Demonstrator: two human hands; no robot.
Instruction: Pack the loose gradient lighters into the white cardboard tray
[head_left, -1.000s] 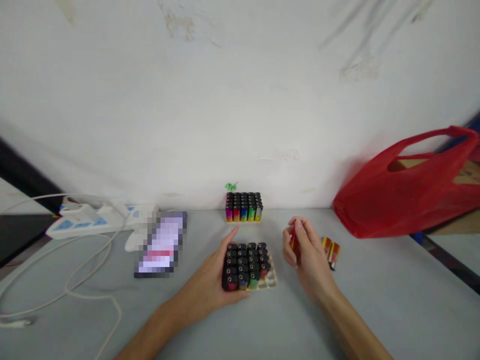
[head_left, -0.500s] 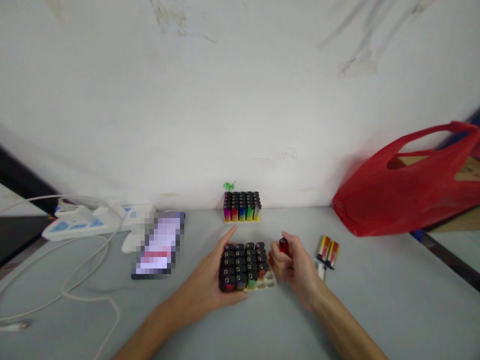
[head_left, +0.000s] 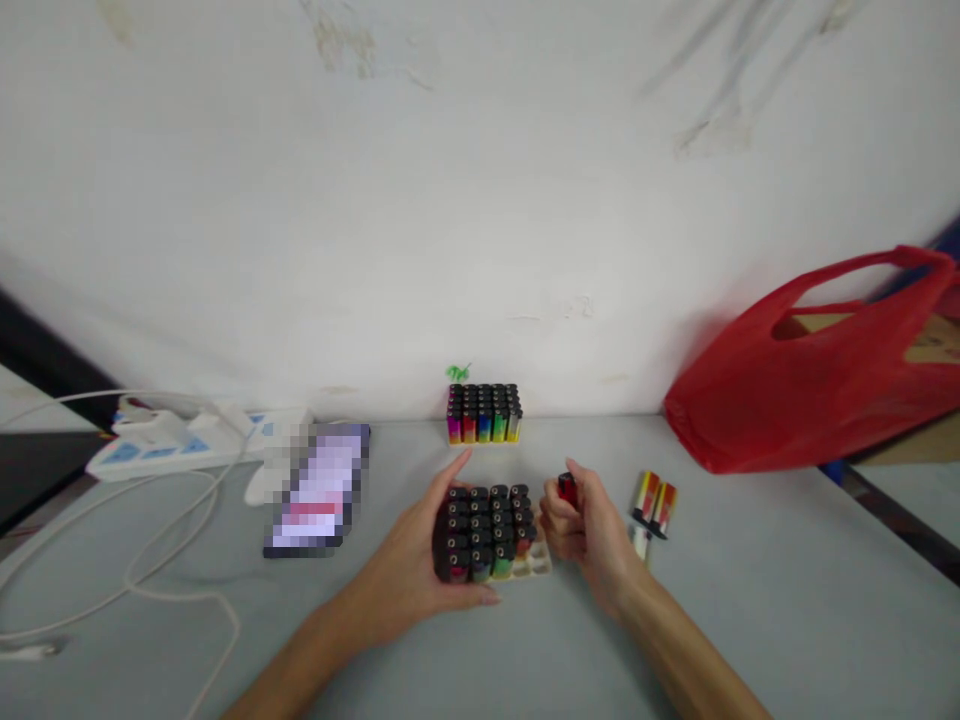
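Nearest to us, on the grey surface (head_left: 555, 660), a white cable (head_left: 238, 630) loops at the left, one end lying near the edge of the view. We see the left hand (head_left: 420, 555) spread around the left end of a pale tray (head_left: 541, 566), its thumb along the near side and its other fingers toward the far side; how firmly they press we cannot tell. Black-topped lighters (head_left: 480, 528) stand upright in rows in that tray, and a few bare cells show at its near right corner. The right hand (head_left: 581, 520) is just beside the tray's right end, its fingers curled and grasping a red lighter (head_left: 568, 489) with the black top upward. To the right of that hand, a pale object (head_left: 640, 543) lies partly hidden by the wrist, and just beyond it two yellow-and-red lighters (head_left: 655, 502) lie side by side, black ends toward us.

Farther left we find a phone (head_left: 322, 490), its screen blurred, and behind it a white power strip (head_left: 154, 445) with plugs in it. Beyond the tray, a second block of colourful lighters (head_left: 484, 415) stands near the wall (head_left: 480, 200). A red bag (head_left: 817, 390) leans at the far right.
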